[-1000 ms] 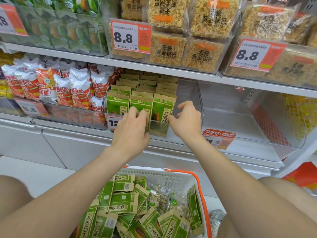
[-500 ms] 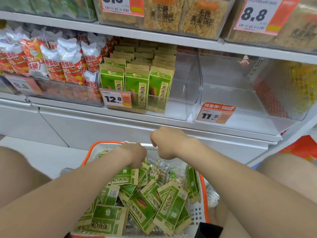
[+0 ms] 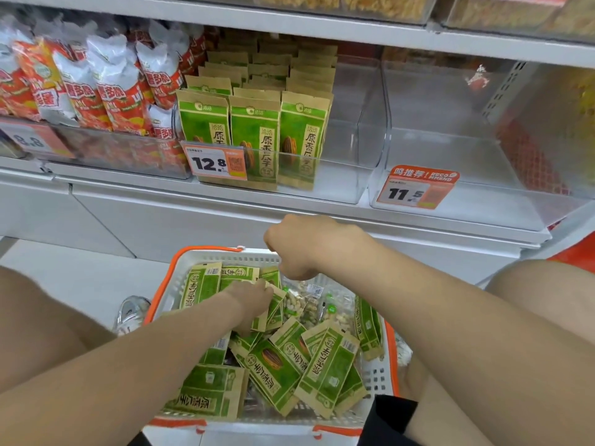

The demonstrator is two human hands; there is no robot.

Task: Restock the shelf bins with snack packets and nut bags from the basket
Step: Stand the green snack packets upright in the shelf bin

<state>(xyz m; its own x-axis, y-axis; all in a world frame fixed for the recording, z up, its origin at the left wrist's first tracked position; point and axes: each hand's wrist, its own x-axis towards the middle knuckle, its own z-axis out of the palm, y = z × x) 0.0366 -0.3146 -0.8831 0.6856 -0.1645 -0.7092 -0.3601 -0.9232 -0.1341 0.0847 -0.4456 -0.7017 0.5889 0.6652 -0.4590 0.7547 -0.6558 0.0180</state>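
Observation:
A white basket point(image 3: 222, 253) with orange handles sits between my knees, full of green seed packets point(image 3: 277, 371), with clear nut bags point(image 3: 302, 304) near its far side. My left hand point(image 3: 254, 304) is down in the basket, its fingers pinching a green packet point(image 3: 273, 305) near the middle. My right hand point(image 3: 299, 246) hovers over the far rim with fingers curled under, nothing visible in it. On the shelf, a clear bin point(image 3: 347, 175) holds upright rows of the same green packets point(image 3: 254, 136), with room on its right side.
To the right stands another clear bin point(image 3: 450, 149) tagged 11.5 point(image 3: 415, 188). Red-and-white snack packs point(image 3: 112, 91) fill the bin on the left. A 12.8 tag point(image 3: 214, 162) hangs on the green-packet bin. A shoe point(image 3: 132, 313) sits left of the basket.
Both hands came down from the shelf bin to the basket. My left hand has gone in among the green packets and taken hold of one; my right stays above the rim.

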